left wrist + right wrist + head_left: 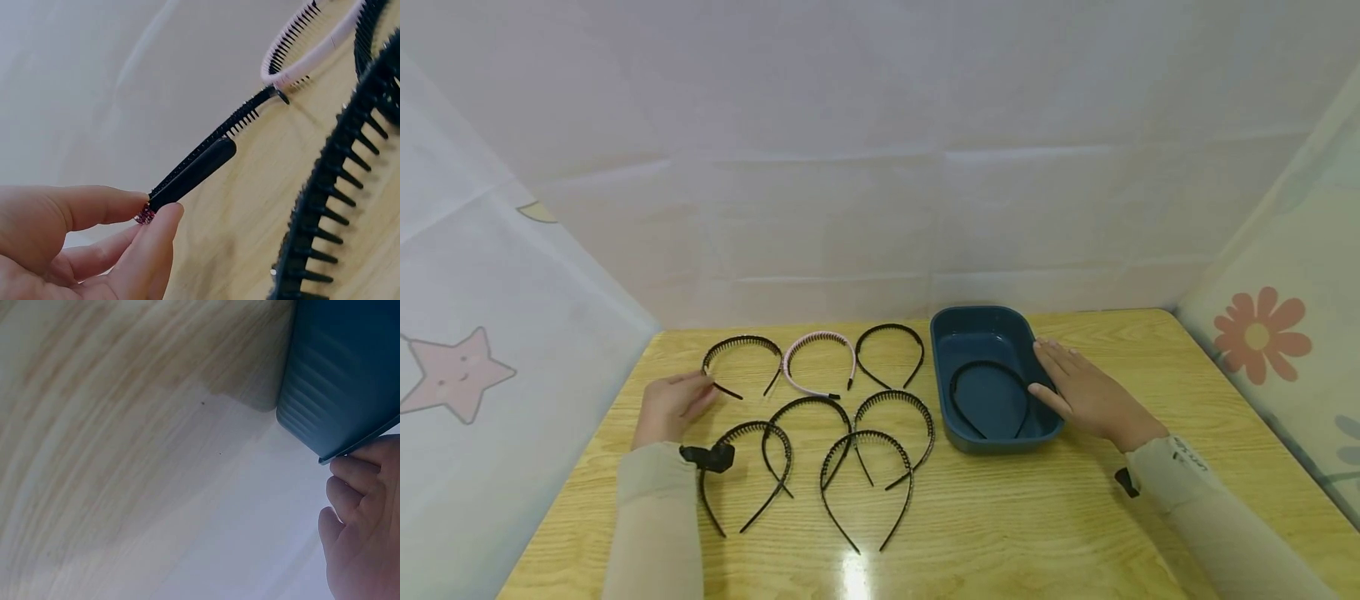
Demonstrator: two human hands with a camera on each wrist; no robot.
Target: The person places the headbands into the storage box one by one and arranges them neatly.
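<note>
At the far left of the head view, a black toothed headband point(742, 339) lies at the back of the table. My left hand point(676, 403) pinches it near its left side between thumb and fingertips; the left wrist view shows that pinch on the black headband point(194, 159), with reddish glitter at the fingertips. My right hand point(1086, 392) rests with straight fingers along the right rim of a blue plastic bin point(958, 433), its thumb at the edge. Inside the bin lies one black headband point(953, 392). From below, the right wrist view shows the fingers point(347, 494) right at the rim.
Between my left hand and the bin, a pink headband point(853, 354) and several black headbands, one at the back point(891, 327) and one in front point(867, 433), lie on the wooden table point(1000, 533), some overlapping. Pale cloth point(850, 167) hangs behind and at both sides.
</note>
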